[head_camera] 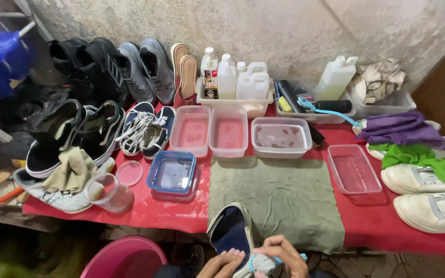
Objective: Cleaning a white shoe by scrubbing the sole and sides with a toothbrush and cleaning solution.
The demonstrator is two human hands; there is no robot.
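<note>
Left hand [222, 263] gripping the navy slip-on shoe [231, 230] at its near edge, just off the red tabletop [150, 208]. Right hand [283, 256] clenched around a light blue brush [261, 263], pressed against the shoe's side.

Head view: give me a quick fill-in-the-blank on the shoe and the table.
1. Both hands, left hand and right hand, hold a dark ____ at the table's near edge.
2. The tablecloth is ____.
3. The grey-green towel lies on the ____.
4. The blue-rimmed container sits ____ of the towel.

Missing: shoe; red; tablecloth; left
</note>
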